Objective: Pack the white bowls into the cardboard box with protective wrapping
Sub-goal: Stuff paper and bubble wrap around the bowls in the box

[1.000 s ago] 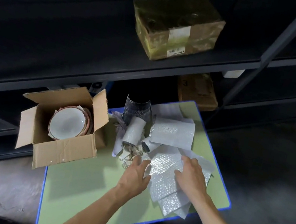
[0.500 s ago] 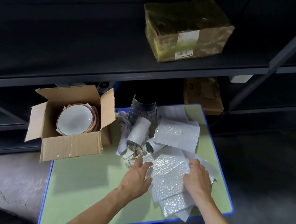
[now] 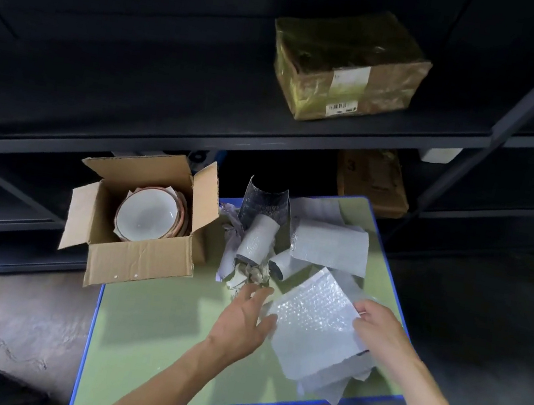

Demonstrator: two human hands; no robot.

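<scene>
Bubble wrap (image 3: pixel 314 317) sits on the table (image 3: pixel 141 339), right between the two hands. Right hand (image 3: pixel 378 331) pinches its right edge. Left hand (image 3: pixel 242 320), fingers straight and spread, touches its left edge. Box (image 3: pixel 142 261) stands well off to the left, flaps up, bowl (image 3: pixel 145 219) inside.

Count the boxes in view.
3: an open cardboard box at the table's far-left corner, a tape-wrapped box on the upper shelf, a brown box on the lower shelf. Others may be hidden.
</scene>
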